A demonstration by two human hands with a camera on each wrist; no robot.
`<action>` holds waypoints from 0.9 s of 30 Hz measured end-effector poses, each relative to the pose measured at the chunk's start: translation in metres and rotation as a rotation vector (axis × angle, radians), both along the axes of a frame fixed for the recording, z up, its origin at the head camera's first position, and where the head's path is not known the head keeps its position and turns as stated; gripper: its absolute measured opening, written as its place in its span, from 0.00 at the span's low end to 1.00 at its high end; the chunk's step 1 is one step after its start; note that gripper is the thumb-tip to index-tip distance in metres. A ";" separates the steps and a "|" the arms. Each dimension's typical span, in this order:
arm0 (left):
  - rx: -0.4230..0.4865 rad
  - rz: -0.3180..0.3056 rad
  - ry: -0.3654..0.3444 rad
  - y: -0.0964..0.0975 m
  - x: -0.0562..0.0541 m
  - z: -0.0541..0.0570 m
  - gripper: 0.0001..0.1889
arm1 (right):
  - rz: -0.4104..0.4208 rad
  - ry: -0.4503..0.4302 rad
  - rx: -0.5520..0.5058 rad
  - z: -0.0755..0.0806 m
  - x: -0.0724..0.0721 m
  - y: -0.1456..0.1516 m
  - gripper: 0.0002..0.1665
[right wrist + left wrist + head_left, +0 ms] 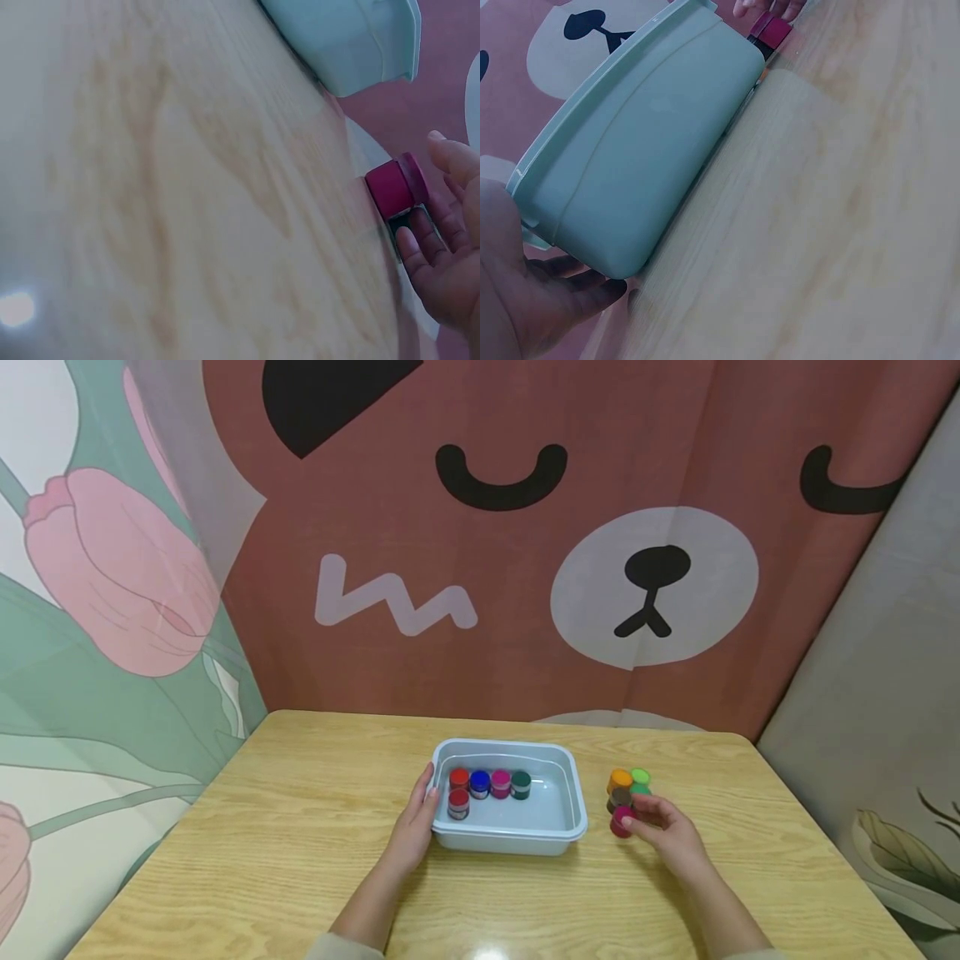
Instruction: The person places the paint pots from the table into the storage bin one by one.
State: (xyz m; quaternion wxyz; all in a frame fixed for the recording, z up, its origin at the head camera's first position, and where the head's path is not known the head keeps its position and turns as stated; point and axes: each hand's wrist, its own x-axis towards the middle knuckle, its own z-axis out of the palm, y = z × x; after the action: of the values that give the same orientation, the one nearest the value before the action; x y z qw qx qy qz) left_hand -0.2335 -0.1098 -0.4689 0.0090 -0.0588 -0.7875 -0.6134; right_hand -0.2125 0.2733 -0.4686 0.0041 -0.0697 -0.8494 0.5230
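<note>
Magenta jar sits ungripped by the right hand, fingers parted; the left hand, fingers extended, touches the box.

head: bright, even light; white glare on table at bottom edge; wrist views: dimmer, hazy, soft

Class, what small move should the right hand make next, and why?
Probably pinch the dark pink jar outside the tray with the right hand: it is close beside that jar, while the left hand touches the tray, which has room beside its five jars.
</note>
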 end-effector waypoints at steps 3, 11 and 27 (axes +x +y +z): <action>0.000 -0.001 0.008 0.000 0.000 0.000 0.29 | -0.008 -0.008 -0.008 -0.003 -0.002 0.000 0.37; 0.007 -0.004 0.019 0.001 0.004 0.003 0.29 | -0.005 0.012 0.019 -0.009 -0.004 -0.001 0.37; -0.004 0.000 0.012 0.001 0.003 0.002 0.29 | -0.019 0.013 0.035 -0.011 -0.004 -0.005 0.37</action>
State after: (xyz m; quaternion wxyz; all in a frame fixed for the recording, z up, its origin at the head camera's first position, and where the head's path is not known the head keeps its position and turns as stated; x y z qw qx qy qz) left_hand -0.2307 -0.1092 -0.4672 0.0134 -0.0624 -0.7888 -0.6114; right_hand -0.2168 0.2687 -0.4792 0.0158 -0.0744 -0.8576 0.5087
